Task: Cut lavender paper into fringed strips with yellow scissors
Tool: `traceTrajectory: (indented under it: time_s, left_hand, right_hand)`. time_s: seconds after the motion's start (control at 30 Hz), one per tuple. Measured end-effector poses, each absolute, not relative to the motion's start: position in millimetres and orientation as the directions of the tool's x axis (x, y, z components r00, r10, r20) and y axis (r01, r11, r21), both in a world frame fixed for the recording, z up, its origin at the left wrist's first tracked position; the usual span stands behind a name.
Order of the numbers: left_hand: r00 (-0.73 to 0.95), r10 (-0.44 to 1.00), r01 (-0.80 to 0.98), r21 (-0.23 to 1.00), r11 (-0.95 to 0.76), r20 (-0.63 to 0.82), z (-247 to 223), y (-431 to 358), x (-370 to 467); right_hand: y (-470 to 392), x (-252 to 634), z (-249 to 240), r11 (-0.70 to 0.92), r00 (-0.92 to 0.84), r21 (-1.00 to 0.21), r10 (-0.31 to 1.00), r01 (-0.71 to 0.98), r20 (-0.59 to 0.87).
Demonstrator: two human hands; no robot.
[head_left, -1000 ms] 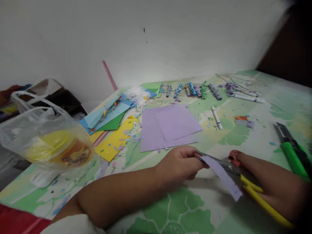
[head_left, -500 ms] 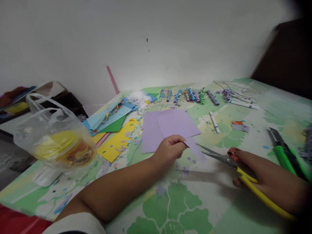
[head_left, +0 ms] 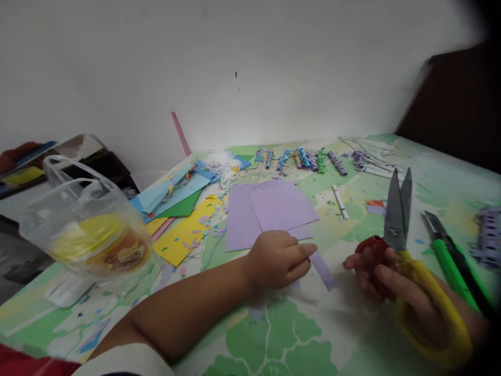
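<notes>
A thin purple paper strip hangs from the fingertips of my left hand, which is closed on one end of it. My right hand has its fingers in the handles of a pair of scissors, one handle red and the other yellow. The scissor blades point up and stand slightly apart, away from the strip. Just beyond my left hand lie purple paper sheets, one overlapping another.
A green utility knife lies right of the scissors. Rolled, fringed paper pieces and white string are at the back. A marker lies mid-table. At left stand a plastic bag with a yellow-lidded tub and coloured sheets.
My right hand has turned the scissors from pointing left to pointing up. My left hand has moved slightly right and nearer, with the purple strip now hanging lower right.
</notes>
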State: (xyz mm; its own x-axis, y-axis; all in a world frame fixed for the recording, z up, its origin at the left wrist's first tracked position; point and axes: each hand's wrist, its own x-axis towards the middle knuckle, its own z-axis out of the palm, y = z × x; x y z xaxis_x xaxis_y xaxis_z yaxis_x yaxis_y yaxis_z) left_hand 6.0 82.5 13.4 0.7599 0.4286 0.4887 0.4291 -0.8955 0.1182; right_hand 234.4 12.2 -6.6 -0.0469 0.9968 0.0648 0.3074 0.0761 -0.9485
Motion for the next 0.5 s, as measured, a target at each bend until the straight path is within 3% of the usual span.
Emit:
traceTrajectory:
  time_s: [0.1,0.37,0.5]
  left_hand:
    - [0.804,0.389,0.367,0.139,-0.920,0.450,14.7,76.9,8.8]
    - [0.822,0.412,0.359,0.204,-0.911,0.392,10.5,72.3,15.2]
    - [0.780,0.412,0.322,0.263,-0.909,0.471,7.1,66.2,17.8]
  right_hand:
    - [8.0,217.8,-0.3,0.000,-0.088,-0.963,0.996,0.271,-0.025]
    - [1.2,211.5,-9.3,0.068,-0.179,-0.939,0.984,0.336,0.008]
    - [-1.7,210.6,-19.3,0.095,-0.029,-0.910,0.995,0.404,0.092]
